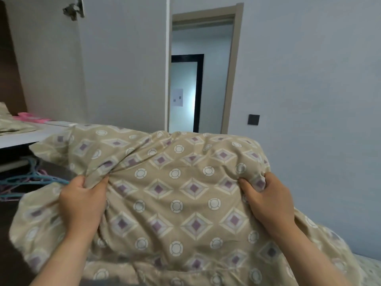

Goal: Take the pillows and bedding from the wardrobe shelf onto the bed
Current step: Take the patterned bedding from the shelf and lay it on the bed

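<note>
One plump, soft pillow (177, 195) in a wrinkled beige cotton cover printed with purple-centred diamonds and white rings is held up just right of the white wardrobe shelf (31, 135), its left corner overlapping the shelf's front edge. Two bare hands carry it: the left hand (82, 201) has its grip clenched on a bunched fold of the cover, and the right hand (266, 201) has its grip pinching the fabric near the pillow's right end. On the shelf lie more folded bedding (12, 124) of the same print and something pink (31, 117), with blue hangers (35, 178) beneath it.
</note>
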